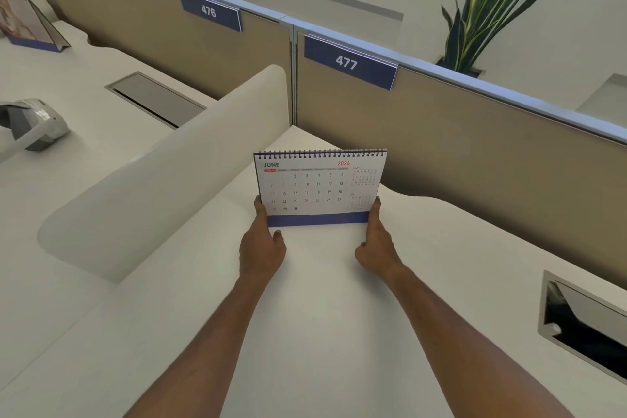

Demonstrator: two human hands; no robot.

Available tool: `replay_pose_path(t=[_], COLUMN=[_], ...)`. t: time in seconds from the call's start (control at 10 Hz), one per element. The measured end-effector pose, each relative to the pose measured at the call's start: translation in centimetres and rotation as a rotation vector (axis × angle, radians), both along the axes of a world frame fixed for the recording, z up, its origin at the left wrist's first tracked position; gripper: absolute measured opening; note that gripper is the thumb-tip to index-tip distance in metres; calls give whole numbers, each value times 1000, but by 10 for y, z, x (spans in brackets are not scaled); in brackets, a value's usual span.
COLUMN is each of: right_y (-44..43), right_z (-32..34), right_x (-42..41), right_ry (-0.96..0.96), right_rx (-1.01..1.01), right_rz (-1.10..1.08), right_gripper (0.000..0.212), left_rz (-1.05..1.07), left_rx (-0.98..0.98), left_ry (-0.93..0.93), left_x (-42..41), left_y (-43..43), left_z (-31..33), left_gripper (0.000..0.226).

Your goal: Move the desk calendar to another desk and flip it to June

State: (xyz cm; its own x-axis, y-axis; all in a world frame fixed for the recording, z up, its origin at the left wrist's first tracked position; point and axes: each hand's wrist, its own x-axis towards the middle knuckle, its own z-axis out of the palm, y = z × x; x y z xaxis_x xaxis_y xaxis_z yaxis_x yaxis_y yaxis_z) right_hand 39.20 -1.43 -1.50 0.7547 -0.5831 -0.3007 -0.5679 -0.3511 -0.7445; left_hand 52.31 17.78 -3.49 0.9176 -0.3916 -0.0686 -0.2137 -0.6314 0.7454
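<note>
A spiral-bound desk calendar (pixel 319 187) stands upright on the white desk (pixel 322 299) labelled 477, near its back left corner. Its facing page reads JUNE 2026, with a blue band along the bottom. My left hand (pixel 263 244) grips the calendar's lower left edge, thumb in front. My right hand (pixel 375 241) grips the lower right edge in the same way. Both forearms reach in from the bottom of the view.
A rounded white divider (pixel 163 173) separates this desk from desk 476 on the left, which holds a second calendar (pixel 30 24), a tape dispenser (pixel 34 122) and a cable hatch (pixel 156 98). A beige partition (pixel 475 153) runs behind. An open cable hatch (pixel 583 326) lies at the right.
</note>
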Motion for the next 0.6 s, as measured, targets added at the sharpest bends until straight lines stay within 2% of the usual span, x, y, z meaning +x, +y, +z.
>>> replay_pose_path(t=[0.2,0.4,0.5,0.6], right_y=[-11,-7,-8,-2], right_z=[3,6,10,9], right_x=[5,-4,-9,-25], right_ry=[95,113,87,-29], right_rx=[5,15,40,114], right_rz=[40,15,-27,-158], right_gripper=[106,99,98,90], left_rz=[-6,-1,37,118], left_rx=[19,-52,-80,-123], left_ry=[4,44,56,113], left_x=[5,4,4,-8], left_y=[2,10,10,16], left_z=[-3,-3,-2,-3], left_gripper=[93,90,90,89])
